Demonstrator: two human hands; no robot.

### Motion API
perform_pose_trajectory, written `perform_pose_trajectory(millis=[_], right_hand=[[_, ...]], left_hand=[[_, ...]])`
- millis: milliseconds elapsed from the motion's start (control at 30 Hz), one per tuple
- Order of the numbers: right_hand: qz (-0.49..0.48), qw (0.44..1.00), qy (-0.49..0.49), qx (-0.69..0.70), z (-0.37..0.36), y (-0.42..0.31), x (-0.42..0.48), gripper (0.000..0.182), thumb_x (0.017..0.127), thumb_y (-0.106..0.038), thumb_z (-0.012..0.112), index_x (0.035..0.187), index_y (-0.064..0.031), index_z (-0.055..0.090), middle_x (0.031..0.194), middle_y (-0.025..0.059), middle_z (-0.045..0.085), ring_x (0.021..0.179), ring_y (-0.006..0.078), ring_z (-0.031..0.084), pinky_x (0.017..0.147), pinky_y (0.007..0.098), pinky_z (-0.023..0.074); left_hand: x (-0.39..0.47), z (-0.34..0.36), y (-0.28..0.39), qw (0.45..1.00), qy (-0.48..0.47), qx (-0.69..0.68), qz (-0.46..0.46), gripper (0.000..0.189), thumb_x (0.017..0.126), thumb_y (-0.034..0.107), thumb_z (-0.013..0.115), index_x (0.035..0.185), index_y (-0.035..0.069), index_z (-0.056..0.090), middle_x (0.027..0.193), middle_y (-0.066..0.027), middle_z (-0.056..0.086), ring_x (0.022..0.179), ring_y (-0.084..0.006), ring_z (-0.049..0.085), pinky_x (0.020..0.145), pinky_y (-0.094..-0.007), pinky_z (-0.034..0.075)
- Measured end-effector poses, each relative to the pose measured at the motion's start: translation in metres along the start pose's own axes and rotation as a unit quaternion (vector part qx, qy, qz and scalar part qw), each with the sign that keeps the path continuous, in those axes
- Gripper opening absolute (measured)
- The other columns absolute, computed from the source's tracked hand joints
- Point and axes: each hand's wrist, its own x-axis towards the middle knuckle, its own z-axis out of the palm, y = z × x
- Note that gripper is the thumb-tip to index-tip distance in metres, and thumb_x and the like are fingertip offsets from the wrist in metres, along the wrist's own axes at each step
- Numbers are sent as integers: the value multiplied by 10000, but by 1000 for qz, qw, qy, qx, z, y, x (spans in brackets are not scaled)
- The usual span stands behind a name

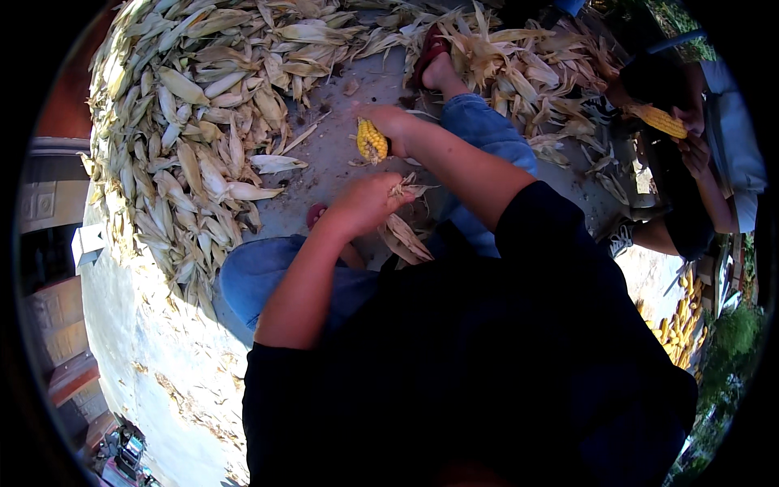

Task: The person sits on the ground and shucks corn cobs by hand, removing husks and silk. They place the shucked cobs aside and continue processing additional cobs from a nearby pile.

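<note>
My right hand is closed around a bare yellow corn cob whose ragged end points towards me. Just below it, my left hand grips dry corn husk, with torn strips sticking out past the fingers. The two hands are apart. A loose, dry husk hangs or lies beneath my left hand, between my legs; what supports it is hidden.
A large heap of corn in dry husks lies at the left. Stripped husks spread beyond my foot. At the right, a co-worker holds a yellow corn cob; husked cobs lie on the floor behind.
</note>
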Motion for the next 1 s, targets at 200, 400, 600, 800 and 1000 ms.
perform_pose_trajectory(millis=[200,400,600,800,1000], right_hand=[[-11,978,11,206,-32,5,-19,344,844,-370,547,996,-75,456,832,82,543,747,224,566,680,396,486],[91,977,-35,191,-49,66,-48,233,852,-225,506,987,-41,456,894,126,556,803,272,574,716,416,489],[86,972,-134,173,-52,81,-92,347,839,-139,501,1153,-114,355,962,123,529,871,305,578,746,456,496],[-11,960,-154,233,-126,66,-140,427,867,-264,494,1247,-134,350,1023,161,550,825,252,597,674,354,521],[-136,953,7,272,-251,91,-221,399,867,-318,490,1185,-86,425,998,127,551,687,158,520,562,255,431]], left_hand=[[-5,-28,-56,982,122,53,-134,417,704,318,667,968,18,548,966,-176,566,935,-343,531,791,-402,419],[5,-20,-87,975,162,33,-146,701,677,277,705,1248,7,401,1196,-215,442,1064,-338,492,879,-364,413],[30,-32,-52,959,193,-188,-88,782,723,272,690,1350,67,270,1388,-195,194,1159,-298,440,885,-348,431],[30,-52,-36,962,182,-198,-40,632,777,226,648,1321,115,344,1389,-175,201,1143,-258,459,887,-341,433],[-1,-126,-56,971,156,-168,-70,470,820,265,597,1233,84,463,1107,-139,546,1038,-195,518,859,-310,423]])
